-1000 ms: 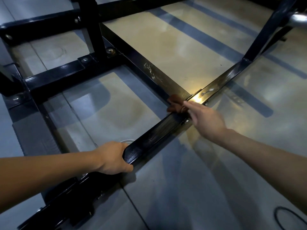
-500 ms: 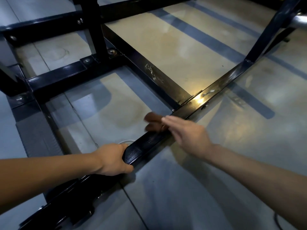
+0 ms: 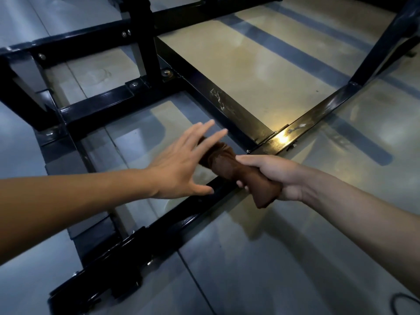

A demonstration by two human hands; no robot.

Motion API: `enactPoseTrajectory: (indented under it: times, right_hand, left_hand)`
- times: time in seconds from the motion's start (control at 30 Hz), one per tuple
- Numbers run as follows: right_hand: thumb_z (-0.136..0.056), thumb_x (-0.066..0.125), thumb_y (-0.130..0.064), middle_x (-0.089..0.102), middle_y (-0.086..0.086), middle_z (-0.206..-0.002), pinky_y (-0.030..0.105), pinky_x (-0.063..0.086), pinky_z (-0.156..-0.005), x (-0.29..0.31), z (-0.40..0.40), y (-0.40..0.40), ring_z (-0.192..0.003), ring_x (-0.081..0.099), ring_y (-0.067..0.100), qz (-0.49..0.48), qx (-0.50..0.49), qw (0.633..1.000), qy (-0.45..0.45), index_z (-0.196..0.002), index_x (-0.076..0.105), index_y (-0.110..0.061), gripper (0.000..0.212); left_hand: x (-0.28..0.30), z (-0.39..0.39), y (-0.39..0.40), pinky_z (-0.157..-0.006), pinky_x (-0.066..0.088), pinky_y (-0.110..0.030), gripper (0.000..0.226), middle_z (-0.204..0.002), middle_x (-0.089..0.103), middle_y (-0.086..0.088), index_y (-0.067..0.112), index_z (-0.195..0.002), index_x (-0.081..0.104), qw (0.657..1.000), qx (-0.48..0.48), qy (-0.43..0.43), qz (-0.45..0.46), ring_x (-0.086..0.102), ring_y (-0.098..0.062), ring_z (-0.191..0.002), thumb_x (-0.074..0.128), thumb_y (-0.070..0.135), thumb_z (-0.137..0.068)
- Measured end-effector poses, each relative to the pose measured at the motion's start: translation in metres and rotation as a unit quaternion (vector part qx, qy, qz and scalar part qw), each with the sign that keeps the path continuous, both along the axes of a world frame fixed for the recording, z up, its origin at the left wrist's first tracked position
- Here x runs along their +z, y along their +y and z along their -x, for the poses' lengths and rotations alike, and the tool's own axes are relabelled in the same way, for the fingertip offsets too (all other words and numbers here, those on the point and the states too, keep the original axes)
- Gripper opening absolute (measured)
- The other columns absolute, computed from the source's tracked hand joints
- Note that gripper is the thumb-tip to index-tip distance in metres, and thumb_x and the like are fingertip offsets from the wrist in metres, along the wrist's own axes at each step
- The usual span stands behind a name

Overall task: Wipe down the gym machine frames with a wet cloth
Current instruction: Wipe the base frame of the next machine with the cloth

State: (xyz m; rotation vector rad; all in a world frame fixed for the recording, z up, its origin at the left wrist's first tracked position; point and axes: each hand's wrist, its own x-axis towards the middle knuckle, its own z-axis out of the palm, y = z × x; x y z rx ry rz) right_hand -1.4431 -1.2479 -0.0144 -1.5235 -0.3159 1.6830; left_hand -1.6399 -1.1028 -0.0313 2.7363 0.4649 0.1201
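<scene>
A glossy grey floor (image 3: 261, 264) with seams and dark stripes (image 3: 295, 53) at the far right; a black cable loop (image 3: 404, 303) lies near right.

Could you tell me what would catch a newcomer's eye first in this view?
Probably the brown cloth, bunched into a roll and gripped in the right hand at the centre, just above the black frame bar running diagonally across the floor. Beside it, the left hand reaches in with fingers spread towards the cloth's free end. Further right, a bright glare shines off the frame joint.
</scene>
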Motion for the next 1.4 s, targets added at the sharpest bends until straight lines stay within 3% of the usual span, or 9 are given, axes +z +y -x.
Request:
enactPoseTrajectory:
  times: [0.2,0.43,0.5,0.63,0.73,0.8,0.93,1.1,1.4]
  right_hand:
    - [-0.108,0.050,-0.030,0.075,0.016,-0.101,0.028,0.061,-0.068,-0.002,0.015,-0.008,-0.083,0.074,0.023,0.005,0.047,0.998,0.028,-0.132,0.062,-0.003,0.038]
    - [-0.089,0.074,-0.052,0.056,-0.006,-0.124,0.025,0.051,-0.093,-0.025,0.054,-0.029,-0.107,0.062,0.012,-0.161,0.221,0.844,-0.461,-0.146,0.035,-0.036,0.071]
    - [-0.088,0.072,-0.045,0.043,-0.007,-0.130,0.044,0.053,-0.094,-0.044,0.065,-0.035,-0.107,0.062,0.023,-0.203,0.236,0.767,-0.561,-0.144,0.035,-0.037,0.067]
    - [-0.091,0.065,-0.023,0.043,-0.006,-0.133,0.044,0.050,-0.102,-0.061,0.060,-0.032,-0.112,0.062,0.026,-0.234,0.157,0.790,-0.544,-0.142,0.046,-0.029,0.056]
    - [-0.094,0.070,-0.018,0.051,-0.004,-0.131,0.023,0.042,-0.100,-0.067,0.049,-0.030,-0.117,0.057,0.017,-0.199,0.067,0.799,-0.563,-0.149,0.048,-0.021,0.059]
    - [-0.095,0.071,-0.036,0.046,-0.006,-0.136,0.018,0.039,-0.094,-0.066,0.054,-0.033,-0.112,0.053,0.010,-0.179,0.049,0.789,-0.585,-0.154,0.044,-0.022,0.067]
    - [-0.097,0.048,-0.062,0.033,-0.011,-0.148,0.038,0.055,-0.084,-0.067,0.107,-0.035,-0.105,0.063,0.021,-0.217,0.111,0.756,-0.608,-0.156,0.041,-0.025,0.070]
    - [-0.103,0.041,-0.048,0.049,-0.014,-0.156,0.032,0.050,-0.043,-0.100,0.155,-0.029,-0.057,0.064,0.025,-0.289,0.233,0.557,-0.743,-0.151,0.051,-0.032,0.052]
    - [-0.106,0.034,-0.047,0.043,-0.009,-0.161,0.030,0.048,-0.072,-0.093,-0.012,-0.022,-0.106,0.072,0.029,-0.135,0.119,0.617,-0.766,-0.157,0.041,-0.029,0.054]
  left_hand:
    - [0.004,-0.010,-0.002,-0.087,0.048,-0.032,0.048,-0.108,0.061,0.020,0.036,-0.121,0.059,0.997,-0.035,0.043,0.048,0.055,-0.012,-0.104,0.073,0.031,-0.076]
    - [-0.002,0.002,-0.011,-0.052,0.042,-0.022,0.009,-0.059,0.058,0.007,0.007,-0.088,0.065,0.927,0.108,0.104,0.343,0.052,-0.009,-0.054,0.071,0.011,-0.082]
    - [-0.003,0.007,-0.014,-0.053,0.043,-0.023,0.015,-0.064,0.059,0.004,0.011,-0.090,0.066,0.884,0.144,0.104,0.431,0.053,-0.011,-0.057,0.073,0.013,-0.077]
    - [-0.010,0.028,-0.014,-0.088,0.048,-0.023,0.095,-0.118,0.065,0.005,0.034,-0.146,0.042,0.880,0.192,0.150,0.407,0.063,-0.010,-0.103,0.079,0.047,-0.060]
    - [-0.017,0.050,-0.011,-0.116,0.036,-0.038,0.085,-0.143,0.054,-0.002,0.028,-0.142,0.046,0.860,0.264,0.198,0.389,0.051,-0.020,-0.130,0.059,0.064,-0.066]
    - [-0.019,0.063,-0.011,-0.107,0.039,-0.036,0.041,-0.138,0.058,-0.005,0.028,-0.115,0.057,0.846,0.305,0.176,0.401,0.058,-0.021,-0.119,0.044,0.059,-0.090]
    - [-0.024,0.083,-0.010,-0.095,0.043,-0.035,0.048,-0.129,0.063,-0.003,0.028,-0.134,0.055,0.768,0.413,0.093,0.480,0.062,-0.021,-0.110,0.034,0.058,-0.103]
    - [-0.030,0.079,-0.015,-0.076,0.043,-0.030,0.053,-0.122,0.065,-0.003,0.027,-0.132,0.057,0.732,0.453,0.044,0.506,0.061,-0.017,-0.093,0.032,0.063,-0.102]
    - [-0.049,0.065,-0.026,-0.063,0.038,-0.030,0.066,-0.112,0.064,-0.011,0.015,-0.121,0.068,0.722,0.421,0.101,0.539,0.047,-0.017,-0.069,0.031,0.065,-0.101]
